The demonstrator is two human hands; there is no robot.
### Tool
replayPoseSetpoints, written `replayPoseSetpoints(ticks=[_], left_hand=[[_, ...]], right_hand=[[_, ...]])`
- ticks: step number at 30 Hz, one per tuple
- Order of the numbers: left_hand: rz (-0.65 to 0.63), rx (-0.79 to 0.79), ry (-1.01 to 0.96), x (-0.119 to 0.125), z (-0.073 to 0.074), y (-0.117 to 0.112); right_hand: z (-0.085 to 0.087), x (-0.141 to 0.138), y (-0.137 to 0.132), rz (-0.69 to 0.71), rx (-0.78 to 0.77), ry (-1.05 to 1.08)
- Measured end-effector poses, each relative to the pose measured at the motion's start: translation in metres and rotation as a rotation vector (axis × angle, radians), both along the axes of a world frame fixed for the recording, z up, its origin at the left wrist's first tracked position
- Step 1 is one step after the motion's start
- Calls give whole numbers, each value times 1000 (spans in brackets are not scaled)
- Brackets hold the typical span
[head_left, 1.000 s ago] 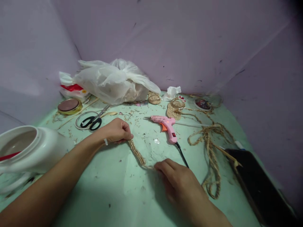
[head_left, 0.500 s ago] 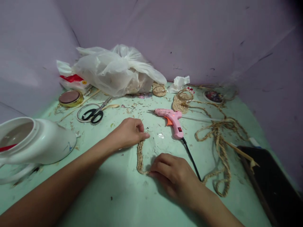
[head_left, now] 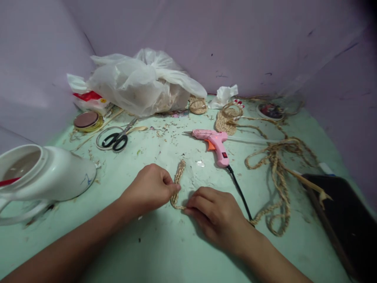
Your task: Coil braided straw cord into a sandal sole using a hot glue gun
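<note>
A short strip of braided rope (head_left: 180,169), folded into side-by-side rows, lies on the green tabletop (head_left: 159,251). My left hand (head_left: 154,184) pinches the lower half of this strip between thumb and forefinger. At the strip's bottom, a single strand bends to the right into my right hand (head_left: 216,212), whose fingers are closed on it. Beyond my right hand rests a pink glue gun (head_left: 216,143), its nozzle pointing left and its black cord running toward my right wrist. Loose braided rope (head_left: 278,177) lies in a tangle to the right.
Black-handled scissors (head_left: 118,139) and a white jug (head_left: 67,173) on its side are at left. A tied plastic bag (head_left: 138,84) sits against the wall, with coiled rope pieces (head_left: 225,122) to its right. A dark flat object (head_left: 344,216) occupies the right edge.
My left hand has slid down the braided strip toward me, uncovering its top end, which now tilts right. My right hand has stayed nearly in place at the lower strand.
</note>
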State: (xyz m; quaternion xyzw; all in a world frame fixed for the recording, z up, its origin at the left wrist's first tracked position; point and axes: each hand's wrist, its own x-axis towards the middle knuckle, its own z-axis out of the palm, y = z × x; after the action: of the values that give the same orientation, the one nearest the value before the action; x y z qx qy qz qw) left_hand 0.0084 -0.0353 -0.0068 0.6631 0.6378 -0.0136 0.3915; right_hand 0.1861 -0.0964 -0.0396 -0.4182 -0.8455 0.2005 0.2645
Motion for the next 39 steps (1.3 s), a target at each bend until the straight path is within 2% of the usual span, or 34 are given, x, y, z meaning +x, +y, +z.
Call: replayPoseSetpoints(ticks=[7,14,22,27,32,39], left_hand=[[-3,4,34,6,2,1],[-54,12,15,5,3,1],[-99,15,-1,4,1,3],[-113,10,-15,4,0,4],[-108,7,-24,4,2,4],[-127,-5,-36,4,2,3]], right_hand=[[5,-7,-5,18,-36,8],[7,-6,-4,-58,-83,-18],[3,-3,1,-123,57,-57],[3,-6,3,-143,43,-105],[2,-8,7,-197,29,-50],[0,-8,11,-158,64,-23]])
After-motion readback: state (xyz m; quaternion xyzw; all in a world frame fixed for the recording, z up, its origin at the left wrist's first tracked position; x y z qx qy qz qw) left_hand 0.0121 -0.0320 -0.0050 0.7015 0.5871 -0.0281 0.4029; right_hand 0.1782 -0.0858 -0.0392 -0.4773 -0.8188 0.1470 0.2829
